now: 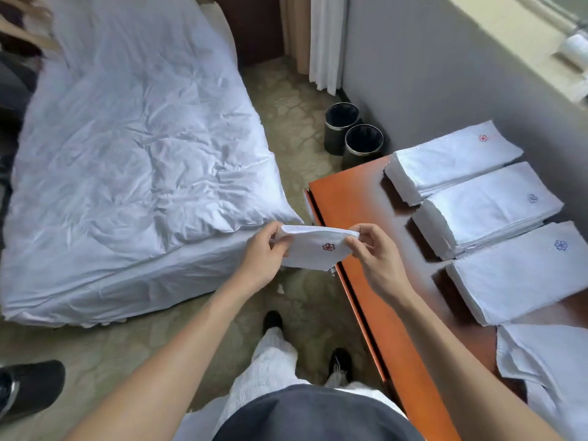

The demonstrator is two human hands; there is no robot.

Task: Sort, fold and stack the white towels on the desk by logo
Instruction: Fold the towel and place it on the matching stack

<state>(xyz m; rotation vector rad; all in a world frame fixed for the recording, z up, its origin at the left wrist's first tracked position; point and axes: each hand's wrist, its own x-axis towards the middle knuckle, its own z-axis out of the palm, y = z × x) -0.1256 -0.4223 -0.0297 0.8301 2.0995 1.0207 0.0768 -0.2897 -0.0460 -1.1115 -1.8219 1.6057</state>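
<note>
I hold a small folded white towel [313,249] with a red flower logo in the air, just left of the orange desk [350,198]. My left hand [264,253] pinches its left end and my right hand [372,253] pinches its right end. Three stacks of folded towels lie on the desk: the far stack [451,160] shows a red logo, the middle stack [483,211] a blue logo, and the near stack [521,272] a blue logo. Loose unfolded towels [547,370] lie at the desk's near right end.
A bed with a rumpled white sheet [133,148] fills the left side. Two dark waste bins [353,135] stand on the carpet beyond the desk's far end. A grey wall [445,74] runs behind the desk. Another person's dark shoe [28,386] is at the lower left.
</note>
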